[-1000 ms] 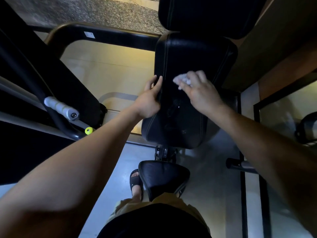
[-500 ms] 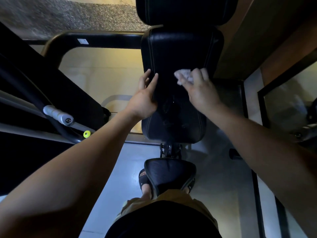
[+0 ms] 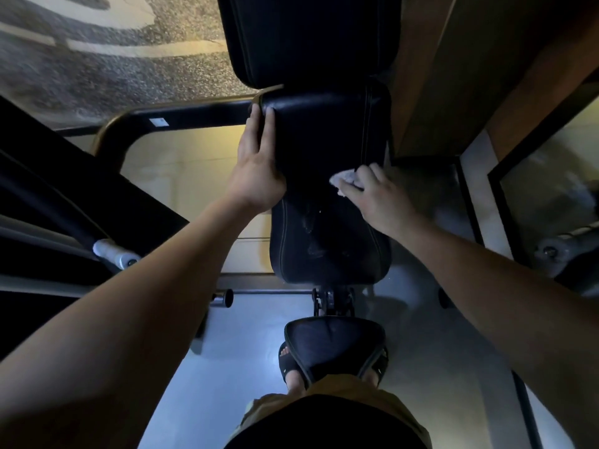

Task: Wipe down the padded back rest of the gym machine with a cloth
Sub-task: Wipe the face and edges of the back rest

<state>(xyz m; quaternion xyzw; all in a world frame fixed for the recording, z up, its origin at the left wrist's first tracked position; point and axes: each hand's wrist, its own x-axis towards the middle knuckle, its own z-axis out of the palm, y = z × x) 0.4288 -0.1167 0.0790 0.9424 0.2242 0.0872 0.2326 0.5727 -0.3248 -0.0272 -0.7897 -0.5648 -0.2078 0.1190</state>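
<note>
The black padded back rest [image 3: 324, 137] of the gym machine stands upright in the middle of the head view. My left hand [image 3: 257, 166] lies along its left edge with straight fingers reaching up to the top corner. My right hand [image 3: 377, 196] grips a crumpled white cloth [image 3: 343, 179] and presses it against the right side of the pad, about halfway down. Faint wet marks show lower on the pad. A second black pad [image 3: 308, 37] sits above the back rest.
The black seat [image 3: 334, 345] is below the back rest, with my sandalled feet on either side of it. A black frame bar [image 3: 181, 119] runs left from the pad. A grey handle [image 3: 113, 252] sticks out at the left. A wooden wall stands at the right.
My left hand slid up the left edge toward the top corner. My right hand carried the cloth down and to the right across the pad.
</note>
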